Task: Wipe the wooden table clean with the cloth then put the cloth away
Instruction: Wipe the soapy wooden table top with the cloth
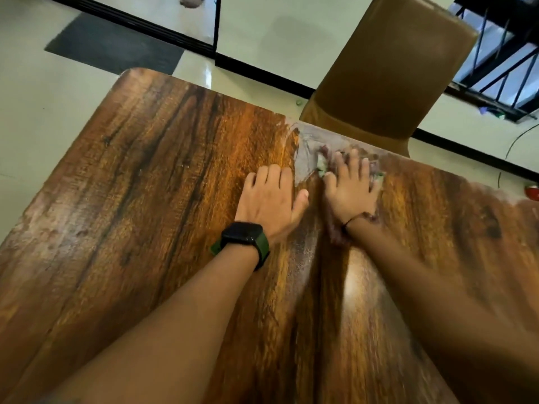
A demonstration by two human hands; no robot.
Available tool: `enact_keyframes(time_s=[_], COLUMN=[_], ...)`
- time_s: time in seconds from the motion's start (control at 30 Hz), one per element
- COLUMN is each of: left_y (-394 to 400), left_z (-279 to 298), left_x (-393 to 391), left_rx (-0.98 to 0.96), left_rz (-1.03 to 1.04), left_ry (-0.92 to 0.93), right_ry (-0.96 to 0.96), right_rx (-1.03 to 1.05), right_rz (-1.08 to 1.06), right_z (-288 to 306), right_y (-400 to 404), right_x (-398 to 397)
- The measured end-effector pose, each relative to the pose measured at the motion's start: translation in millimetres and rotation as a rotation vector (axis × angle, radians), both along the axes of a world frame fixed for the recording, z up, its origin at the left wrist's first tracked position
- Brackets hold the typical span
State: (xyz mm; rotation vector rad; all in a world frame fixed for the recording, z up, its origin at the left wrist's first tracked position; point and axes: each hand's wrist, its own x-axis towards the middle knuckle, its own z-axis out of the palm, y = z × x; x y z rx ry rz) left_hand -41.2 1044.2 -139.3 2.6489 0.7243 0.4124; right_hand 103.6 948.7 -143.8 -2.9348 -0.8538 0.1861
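On the desk, far edge: everything sits close to the chair side.
Right fingers (354, 161): spread wide and pressed flat on top of the cloth, not curled around it.
Right hand (351, 193): palm down, blurred, with a thin dark cord bracelet (360, 218) at the wrist.
Cloth (322, 163): crumpled under the right hand near the far edge of the desk; pale green and purplish bits show past the fingertips; its full shape is hidden by the hand.
Left fingers (272, 176): loosely together and bent a little, tips on the bare wood, holding nothing.
Left hand (269, 202): resting flat just beside the right hand, thumb pointing toward it, apart from the cloth.
Watch (242, 236): black face on a green strap, on the left wrist.
Desk (131, 185): dark glossy wood with strong grain; a dull grey smeared patch (307, 150) lies by the cloth at the far edge.
Chair (388, 71): brown, pushed up against the far edge right behind the cloth.
Floor (43, 83): pale and shiny, with a dark mat (113, 48) beyond the desk's left corner.
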Motion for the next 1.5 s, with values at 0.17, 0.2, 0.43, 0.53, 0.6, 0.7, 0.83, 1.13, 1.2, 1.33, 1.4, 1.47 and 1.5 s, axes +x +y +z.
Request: enact_keyframes(time_s=[0.17,0.2,0.43,0.53,0.6,0.7,0.83,1.13,1.2,1.33,1.4,1.47,1.5], left_y=[4.9,5.4,10.8,15.6,20.6,30.1,43.9,41.5,41.7,47.8,48.5,49.8,50.8], left_z=[1.6,-0.1,-13.9,-13.7,-11.8,-7.3,-3.5,-10.3,-12.8,-11.6,-10.4,-8.0,-5.7], left_x=[13.3,13.5,25.2,32.5,37.3,42.9,49.7,59.7,63.5,70.1,62.6,54.2,50.9], left_rx=[-0.092,-0.105,-0.095,-0.108,-0.151,-0.218,-0.245,-0.219,-0.186,-0.198,-0.208,-0.261,-0.286], left_rz=[-0.035,-0.04,-0.035,-0.025,-0.019,-0.035,-0.073,0.023,0.027,0.034,0.017,0.022,0.037], left_ry=[0.017,0.03,0.104,0.088,0.069,0.069,0.085,0.023,0.06,0.05,0.047,0.002,-0.022], right_ry=[-0.011,-0.004,-0.003,0.001,-0.005,0.005,-0.031,-0.041,-0.05,-0.022,-0.039,-0.026,-0.009], right_rx=[0.008,0.0,-0.017,0.013,0.024,-0.009,-0.006,-0.057,-0.045,-0.042,-0.071,-0.059,-0.035], right_rz=[0.33,0.344,0.311,0.202,0.143,0.151,0.253,0.26,0.262,0.234,0.271,0.305,0.319], right_z=[-2.2,-1.7,-5.7,-5.0,-5.2,-2.2,-3.1,-6.8,-8.9,-7.7,-4.0,-1.2,-1.0], right_y=[-32.9,-34.7,3.7,29.5,38.1,28.1,-3.6,57.5,87.2,111.1,97.8,73.7,60.3], right_x=[-121.2,-119.2,-19.3,22.3,26.0,-8.6,-73.3,-11.9,17.0,34.1,17.5,-8.7,-25.1])
